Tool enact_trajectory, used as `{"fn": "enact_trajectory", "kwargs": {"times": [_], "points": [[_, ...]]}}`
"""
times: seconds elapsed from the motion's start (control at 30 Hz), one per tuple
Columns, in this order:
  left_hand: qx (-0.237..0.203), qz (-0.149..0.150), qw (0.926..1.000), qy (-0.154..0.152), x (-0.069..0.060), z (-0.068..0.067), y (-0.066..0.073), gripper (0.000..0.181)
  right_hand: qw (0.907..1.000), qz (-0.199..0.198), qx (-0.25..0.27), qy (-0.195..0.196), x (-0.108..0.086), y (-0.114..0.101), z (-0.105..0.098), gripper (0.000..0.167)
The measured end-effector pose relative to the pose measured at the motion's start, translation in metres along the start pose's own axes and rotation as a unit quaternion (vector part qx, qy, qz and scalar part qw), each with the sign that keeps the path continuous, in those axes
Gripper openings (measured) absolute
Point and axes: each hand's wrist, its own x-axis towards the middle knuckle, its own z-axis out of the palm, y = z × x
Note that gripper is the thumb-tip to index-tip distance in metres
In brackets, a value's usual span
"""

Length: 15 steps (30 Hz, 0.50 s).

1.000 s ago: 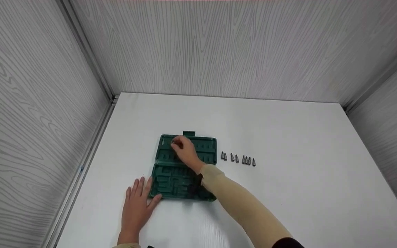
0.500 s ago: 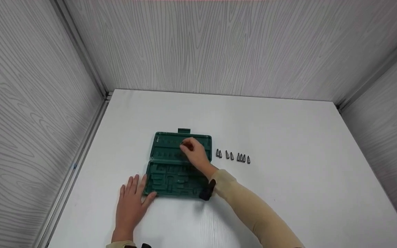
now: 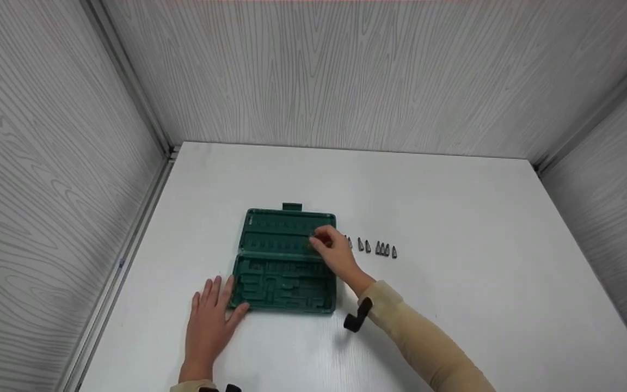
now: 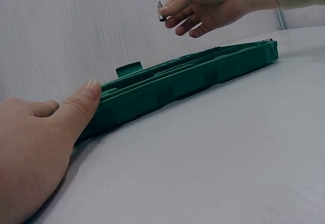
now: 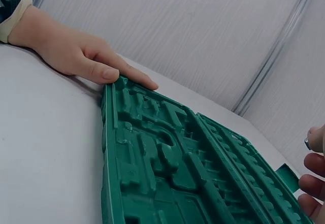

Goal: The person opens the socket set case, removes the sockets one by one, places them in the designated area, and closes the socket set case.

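Note:
A green plastic tool case lies unfolded on the white table, its moulded slots facing up. My left hand rests at its near left corner, fingers fairly straight, thumb on the rim in the left wrist view. Above the right end of the case's far half is my right hand. Between thumb and forefinger it pinches a small pointed metal bit, held clear of the case. Several similar dark metal bits lie in a loose row to the right, the leftmost partly hidden by the right hand.
The case's latch tab sticks out at its far edge. A small pale piece or mark shows in the far left corner of the case; I cannot tell which. Wood-grained panels wall the table at the back and sides.
My right hand has moved rightward across the far half of the case, from near its left end to its right end. The left hand stays at the corner. The head view has shifted slightly.

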Motion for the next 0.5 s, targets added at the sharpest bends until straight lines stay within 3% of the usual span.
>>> {"fn": "enact_trajectory", "kwargs": {"times": [0.17, 0.27, 0.37, 0.5], "points": [[0.000, 0.005, 1.0000, 0.005, 0.001, 0.002, -0.002, 0.074, 0.9999, 0.006, 0.004, 0.014, -0.003, 0.032, -0.012, 0.027], [0.001, 0.008, 0.9999, 0.006, 0.000, 0.003, -0.002, 0.074, 0.9995, 0.011, 0.004, 0.028, -0.008, 0.040, -0.020, 0.030], [0.001, 0.008, 0.9999, 0.006, -0.001, 0.002, -0.002, 0.074, 0.9988, 0.023, 0.008, 0.042, -0.015, 0.043, -0.029, 0.028], [0.001, 0.009, 0.9999, 0.011, 0.000, 0.001, -0.001, 0.073, 0.9969, 0.038, 0.023, 0.065, -0.027, 0.029, -0.043, 0.020]]}}
